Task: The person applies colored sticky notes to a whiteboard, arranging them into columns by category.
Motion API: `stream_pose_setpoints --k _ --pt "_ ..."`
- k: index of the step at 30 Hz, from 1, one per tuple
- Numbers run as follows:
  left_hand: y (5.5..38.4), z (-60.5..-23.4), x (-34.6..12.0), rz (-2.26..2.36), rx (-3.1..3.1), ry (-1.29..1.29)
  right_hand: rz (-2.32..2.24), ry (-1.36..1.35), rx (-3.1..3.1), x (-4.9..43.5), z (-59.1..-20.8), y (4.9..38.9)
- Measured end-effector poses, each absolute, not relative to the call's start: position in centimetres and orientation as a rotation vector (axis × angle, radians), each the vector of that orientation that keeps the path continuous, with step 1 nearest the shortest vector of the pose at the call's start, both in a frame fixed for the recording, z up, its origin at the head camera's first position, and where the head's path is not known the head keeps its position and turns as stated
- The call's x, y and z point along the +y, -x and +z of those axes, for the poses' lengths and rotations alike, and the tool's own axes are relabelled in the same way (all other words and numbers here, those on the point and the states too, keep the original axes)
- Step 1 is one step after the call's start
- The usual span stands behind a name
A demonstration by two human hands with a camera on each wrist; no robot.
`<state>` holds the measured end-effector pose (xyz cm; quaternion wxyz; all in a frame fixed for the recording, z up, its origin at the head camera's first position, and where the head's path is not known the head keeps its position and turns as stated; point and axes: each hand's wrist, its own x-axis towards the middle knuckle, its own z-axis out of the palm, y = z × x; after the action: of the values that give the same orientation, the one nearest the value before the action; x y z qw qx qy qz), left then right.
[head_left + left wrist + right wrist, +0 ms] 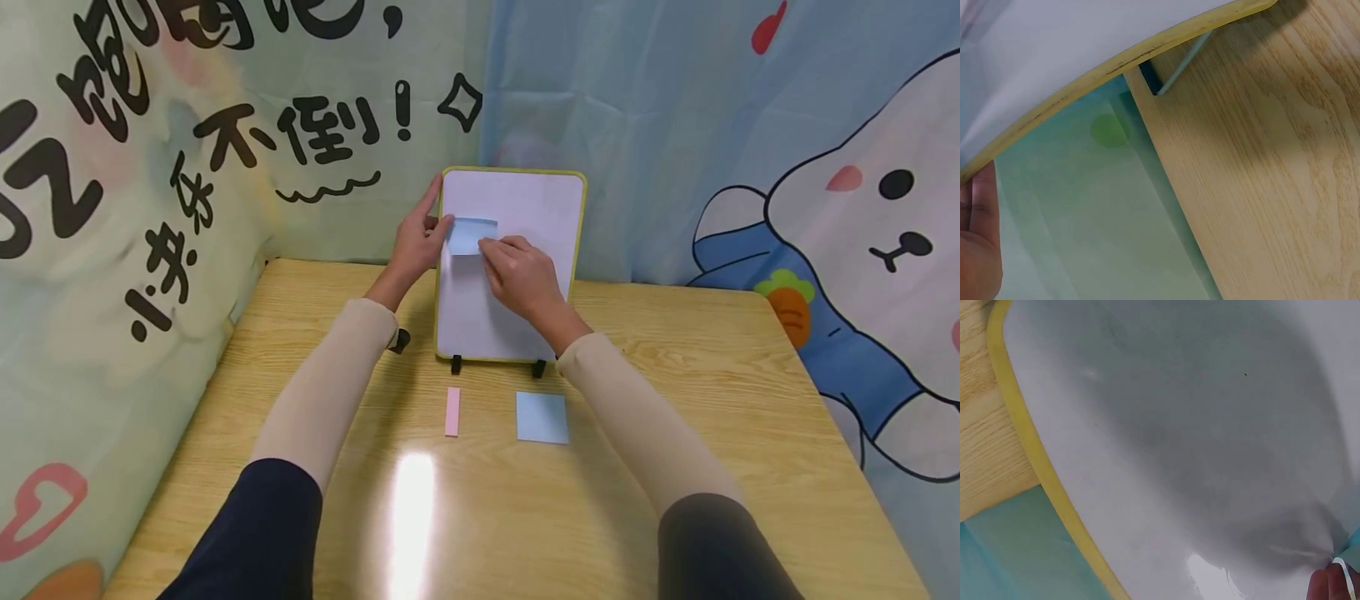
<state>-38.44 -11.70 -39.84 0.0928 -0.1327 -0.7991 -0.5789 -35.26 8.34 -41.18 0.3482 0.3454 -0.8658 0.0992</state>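
Note:
A small whiteboard (510, 196) with a yellow frame stands upright on black feet. On its upper left part is a light blue sticky note (471, 237). My left hand (417, 237) grips the board's left edge, its thumb in front beside the note; in the left wrist view, fingers (984, 200) show at the frame's edge. The right hand (525, 275) pinches the note's right edge near the lower corner. Only fingertips (1335, 584) and a bit of blue paper show in the right wrist view.
On the wooden table (637, 400) before the board lie a pink paper strip (452, 412) and another light blue square note (542, 417). A printed curtain (600, 125) hangs close behind the board and along the left side.

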Motion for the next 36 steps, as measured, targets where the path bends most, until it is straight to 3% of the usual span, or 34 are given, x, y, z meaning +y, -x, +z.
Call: stream_pose_setpoints --k 16,36 --pt "38.8 -39.9 -11.4 -1.66 -2.359 0.409 0.198 -0.966 -2.159 6.6 -41.5 35.2" --pt "39.0 -40.3 -11.9 -1.656 -2.356 0.465 -0.055 -0.866 -2.664 5.8 -41.9 35.4"
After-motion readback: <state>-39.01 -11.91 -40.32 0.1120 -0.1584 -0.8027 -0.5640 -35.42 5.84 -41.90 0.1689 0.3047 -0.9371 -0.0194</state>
